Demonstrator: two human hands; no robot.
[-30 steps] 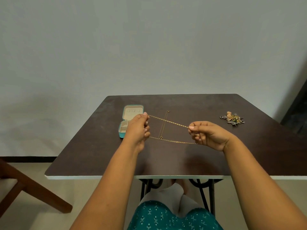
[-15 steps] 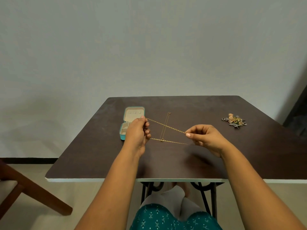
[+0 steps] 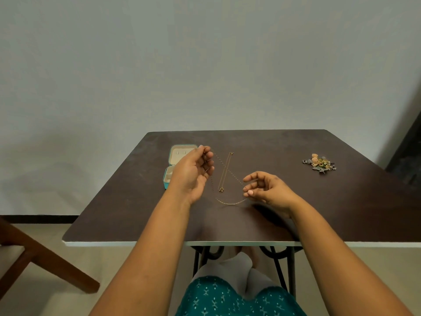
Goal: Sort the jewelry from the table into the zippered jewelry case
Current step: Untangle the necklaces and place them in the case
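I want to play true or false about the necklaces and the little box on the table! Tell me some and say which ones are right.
1. The little jewelry box is open. True.
2. Both hands hold one gold chain between them. True: the left hand and the right hand each hold part of it, and it sags slack.
3. The pile of jewelry sits inside the box. False: it lies on the table, far to the right of the box.
4. A second necklace lies on the table between the hands. True.
5. The box is red. False: it is teal outside and cream inside.
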